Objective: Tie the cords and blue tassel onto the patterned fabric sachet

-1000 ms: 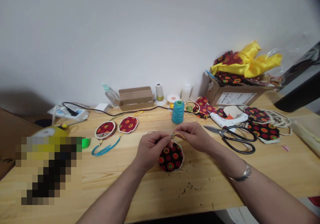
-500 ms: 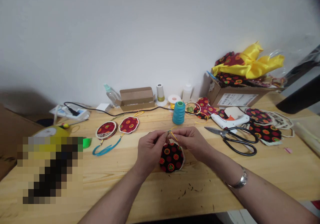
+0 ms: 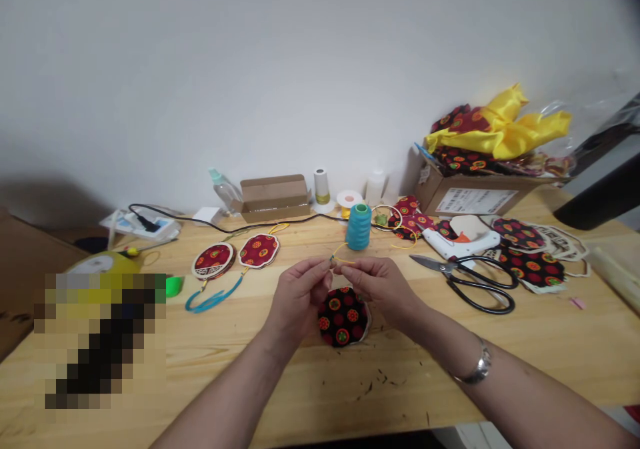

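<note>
A thin yellow cord (image 3: pixel 342 259) runs between my hands above a black fabric piece with red and orange flower prints (image 3: pixel 343 317), which lies on the table with a pale scalloped edge. My left hand (image 3: pixel 300 295) pinches the cord near a small dark knot or bead (image 3: pixel 333 258). With thumb and forefinger together, my right hand (image 3: pixel 381 285) grips the cord on the other side. Just behind my hands stands a teal thread cone (image 3: pixel 359 227).
Black-handled scissors (image 3: pixel 463 277) and a white glue gun (image 3: pixel 461 242) lie to the right. Two red fabric pendants (image 3: pixel 213 260) with teal cords are at the left. An overfilled cardboard box (image 3: pixel 475 197) stands at the back right.
My fingertips have shifted slightly, with the left ones a little further left and up. The yellow cord now arcs between them, where before its loose end pointed down to the right.
</note>
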A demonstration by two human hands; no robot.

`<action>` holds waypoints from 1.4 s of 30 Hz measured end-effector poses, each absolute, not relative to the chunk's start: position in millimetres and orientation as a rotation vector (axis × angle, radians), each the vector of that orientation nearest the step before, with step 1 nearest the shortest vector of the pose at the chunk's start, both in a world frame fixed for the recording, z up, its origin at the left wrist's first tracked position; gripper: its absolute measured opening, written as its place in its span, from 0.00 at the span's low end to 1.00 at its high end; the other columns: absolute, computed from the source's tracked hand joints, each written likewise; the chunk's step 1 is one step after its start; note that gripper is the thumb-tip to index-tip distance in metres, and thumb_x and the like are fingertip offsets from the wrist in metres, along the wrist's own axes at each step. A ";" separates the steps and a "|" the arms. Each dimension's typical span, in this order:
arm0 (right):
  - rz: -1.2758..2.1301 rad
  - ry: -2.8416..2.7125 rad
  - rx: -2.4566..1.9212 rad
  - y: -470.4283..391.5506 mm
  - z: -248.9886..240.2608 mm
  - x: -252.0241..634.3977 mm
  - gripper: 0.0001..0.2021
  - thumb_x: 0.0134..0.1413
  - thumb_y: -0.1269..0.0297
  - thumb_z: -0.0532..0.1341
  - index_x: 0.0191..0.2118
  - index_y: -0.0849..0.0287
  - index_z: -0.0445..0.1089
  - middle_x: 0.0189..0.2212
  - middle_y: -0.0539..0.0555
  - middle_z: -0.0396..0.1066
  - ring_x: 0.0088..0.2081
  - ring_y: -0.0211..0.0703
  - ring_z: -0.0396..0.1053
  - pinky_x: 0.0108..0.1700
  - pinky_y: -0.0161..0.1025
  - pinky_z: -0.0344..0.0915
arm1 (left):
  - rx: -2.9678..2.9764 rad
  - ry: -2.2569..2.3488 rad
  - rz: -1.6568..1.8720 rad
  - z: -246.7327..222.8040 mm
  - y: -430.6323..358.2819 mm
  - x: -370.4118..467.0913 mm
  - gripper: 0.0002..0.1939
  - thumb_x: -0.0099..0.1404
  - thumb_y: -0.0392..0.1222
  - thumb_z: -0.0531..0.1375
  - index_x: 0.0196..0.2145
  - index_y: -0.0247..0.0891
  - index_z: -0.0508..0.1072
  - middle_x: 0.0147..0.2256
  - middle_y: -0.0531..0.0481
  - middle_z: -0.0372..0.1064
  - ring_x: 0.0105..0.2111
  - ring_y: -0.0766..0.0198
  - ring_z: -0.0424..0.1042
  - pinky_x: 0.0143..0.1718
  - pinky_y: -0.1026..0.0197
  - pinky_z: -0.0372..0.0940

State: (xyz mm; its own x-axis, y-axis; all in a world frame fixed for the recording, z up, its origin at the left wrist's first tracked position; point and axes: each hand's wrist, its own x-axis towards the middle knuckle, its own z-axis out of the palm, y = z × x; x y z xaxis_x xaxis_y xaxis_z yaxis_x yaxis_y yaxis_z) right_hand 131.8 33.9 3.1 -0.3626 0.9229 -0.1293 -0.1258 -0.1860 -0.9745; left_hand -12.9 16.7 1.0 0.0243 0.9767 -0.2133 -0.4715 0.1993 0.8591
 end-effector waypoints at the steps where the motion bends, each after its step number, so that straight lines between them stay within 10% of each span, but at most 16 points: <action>1: 1.677 -1.261 -1.014 34.1 4.0 132.0 0.15 0.44 0.55 0.63 0.32 0.63 0.76 0.14 0.43 0.53 0.18 0.28 0.46 0.20 0.31 0.42 | 0.665 0.928 1.244 1.3 16.6 -12.6 0.07 0.52 0.40 0.64 0.25 0.32 0.74 0.16 0.57 0.59 0.14 0.78 0.49 0.15 0.70 0.42; 14: 1.956 -0.892 -0.987 40.6 -0.1 135.5 0.11 0.39 0.59 0.67 0.23 0.64 0.71 0.15 0.47 0.66 0.15 0.27 0.55 0.18 0.28 0.49 | 0.693 0.911 1.223 5.4 12.0 -10.1 0.10 0.54 0.40 0.64 0.22 0.32 0.70 0.17 0.56 0.60 0.15 0.78 0.48 0.16 0.70 0.42; 18: 1.776 -0.954 -1.060 40.8 -0.1 135.1 0.11 0.34 0.68 0.69 0.31 0.62 0.74 0.28 0.51 0.74 0.29 0.34 0.68 0.36 0.34 0.64 | 0.697 0.912 1.249 5.4 11.5 -9.7 0.08 0.55 0.39 0.63 0.23 0.32 0.71 0.18 0.56 0.61 0.15 0.78 0.48 0.16 0.70 0.42; 25: 1.672 -1.361 -0.791 29.8 3.5 133.3 0.17 0.47 0.61 0.64 0.45 0.55 0.72 0.50 0.54 0.69 0.51 0.46 0.64 0.55 0.44 0.57 | 0.693 0.913 1.214 0.9 11.0 -6.1 0.09 0.54 0.41 0.63 0.22 0.32 0.72 0.17 0.57 0.60 0.17 0.77 0.53 0.18 0.71 0.47; 35: 1.607 -1.218 -0.951 30.5 0.4 129.7 0.12 0.43 0.60 0.65 0.37 0.55 0.77 0.35 0.51 0.76 0.38 0.42 0.70 0.45 0.42 0.64 | 1.003 1.162 1.240 -3.3 5.9 -3.7 0.09 0.56 0.44 0.61 0.25 0.35 0.74 0.20 0.55 0.65 0.19 0.72 0.60 0.23 0.67 0.56; 42: 1.793 -0.929 -0.930 32.5 -4.5 126.8 0.12 0.38 0.62 0.69 0.32 0.61 0.76 0.15 0.46 0.66 0.17 0.30 0.57 0.20 0.32 0.53 | 1.152 1.269 1.259 3.2 4.5 -1.3 0.07 0.57 0.41 0.60 0.25 0.38 0.76 0.20 0.56 0.68 0.20 0.70 0.63 0.25 0.67 0.59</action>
